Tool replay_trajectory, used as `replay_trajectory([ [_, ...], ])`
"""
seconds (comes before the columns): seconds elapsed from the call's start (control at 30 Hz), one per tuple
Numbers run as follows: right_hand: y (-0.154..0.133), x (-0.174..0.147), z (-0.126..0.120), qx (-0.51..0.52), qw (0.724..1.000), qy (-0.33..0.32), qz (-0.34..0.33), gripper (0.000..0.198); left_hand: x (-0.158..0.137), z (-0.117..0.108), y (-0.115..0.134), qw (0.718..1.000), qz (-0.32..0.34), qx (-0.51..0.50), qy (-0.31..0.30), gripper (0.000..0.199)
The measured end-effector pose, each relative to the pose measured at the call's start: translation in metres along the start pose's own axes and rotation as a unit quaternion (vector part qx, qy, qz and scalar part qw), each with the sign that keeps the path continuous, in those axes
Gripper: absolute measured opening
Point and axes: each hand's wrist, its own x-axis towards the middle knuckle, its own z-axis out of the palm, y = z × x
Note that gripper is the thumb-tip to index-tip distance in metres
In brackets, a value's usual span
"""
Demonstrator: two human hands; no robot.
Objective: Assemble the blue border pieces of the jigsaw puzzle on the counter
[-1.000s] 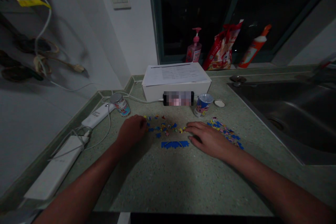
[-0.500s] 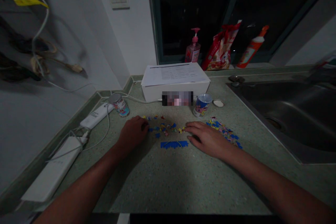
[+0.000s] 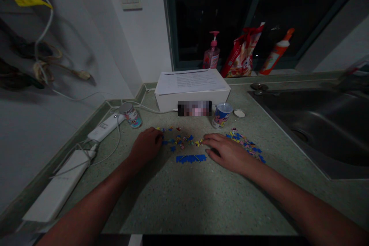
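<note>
Small jigsaw puzzle pieces (image 3: 182,139), mostly blue and yellow, lie loosely scattered on the counter between my hands. My left hand (image 3: 146,144) rests at their left edge, fingers loosely curled with a gap to the thumb, and nothing shows in it. On the other side, my right hand (image 3: 226,150) lies with its fingers stretched out, the tips beside a few yellow pieces. Closer to me is a joined blue strip of puzzle (image 3: 191,158) with thin yellow lines. A heap of more puzzle pieces (image 3: 246,144) lies beyond my right hand, partly hidden by it.
An uncovered printed can (image 3: 221,116) stands beside a round lid (image 3: 239,113). Another lidded can (image 3: 132,116) leans at left, near white power strips (image 3: 62,184) and cables. Behind are a phone (image 3: 194,108) with a blurred screen and a white box (image 3: 191,84). A sink (image 3: 317,123) borders the right.
</note>
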Motion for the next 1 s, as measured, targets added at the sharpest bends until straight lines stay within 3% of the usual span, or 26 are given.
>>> replay_trajectory([
  [0.47,-0.001,0.0,-0.001,0.004,1.0,-0.003,0.004,0.031,-0.003,0.002,0.004,0.995,0.037,-0.093,0.006,0.036],
  [0.57,-0.001,0.0,-0.001,0.008,1.0,0.002,0.004,0.032,-0.004,-0.003,0.001,0.995,0.016,-0.095,0.009,0.037],
  [0.73,0.0,0.0,-0.001,0.013,1.0,0.002,0.001,0.032,-0.003,-0.014,-0.001,0.998,-0.036,-0.042,-0.012,0.021],
  [1.0,-0.001,-0.001,0.0,0.018,1.0,0.021,0.001,0.031,-0.006,-0.014,0.009,0.997,0.037,-0.021,-0.063,0.016],
])
